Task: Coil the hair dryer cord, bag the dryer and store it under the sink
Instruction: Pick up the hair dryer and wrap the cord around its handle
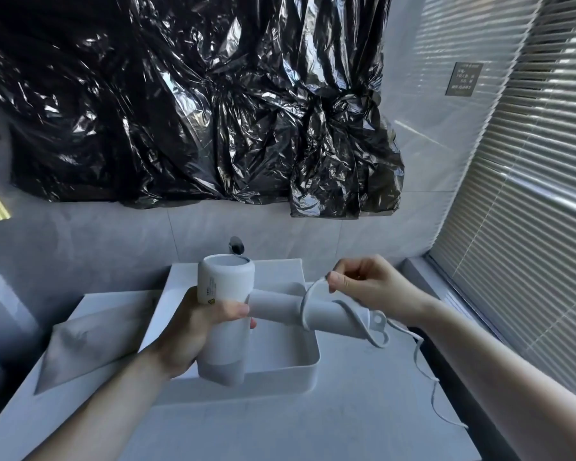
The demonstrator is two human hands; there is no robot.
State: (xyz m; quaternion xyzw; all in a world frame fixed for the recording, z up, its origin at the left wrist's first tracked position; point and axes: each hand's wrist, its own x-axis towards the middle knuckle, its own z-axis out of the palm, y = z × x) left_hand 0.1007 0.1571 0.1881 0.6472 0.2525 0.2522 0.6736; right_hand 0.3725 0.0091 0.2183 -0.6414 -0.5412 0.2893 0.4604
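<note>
- the left hand is gripping the barrel of the white hair dryer, fingers curling round the front and thumb sitting behind, and is holding it upright above the sink with the open end facing up.
- the right hand is pinching the white cord between thumb and fingertips, and is lifting a loop of it just above the dryer's handle.
- the dryer's handle is sticking out sideways to the right, and one turn of cord is wrapping around it near its far end.
- past the handle end, the cord is bending through a strain relief with a hanging loop, then trailing down to the right across the countertop towards the frame's edge.
- both hands are working over a white rectangular sink basin that is sitting on the grey countertop.
- a dark faucet is showing just behind the top of the dryer.
- a pale grey cloth pouch is lying flat on the counter to the left of the basin.
- crinkled black plastic sheeting is covering the wall above the sink.
- closed window blinds are filling the right side, with a small dark sign on the wall beside them.
</note>
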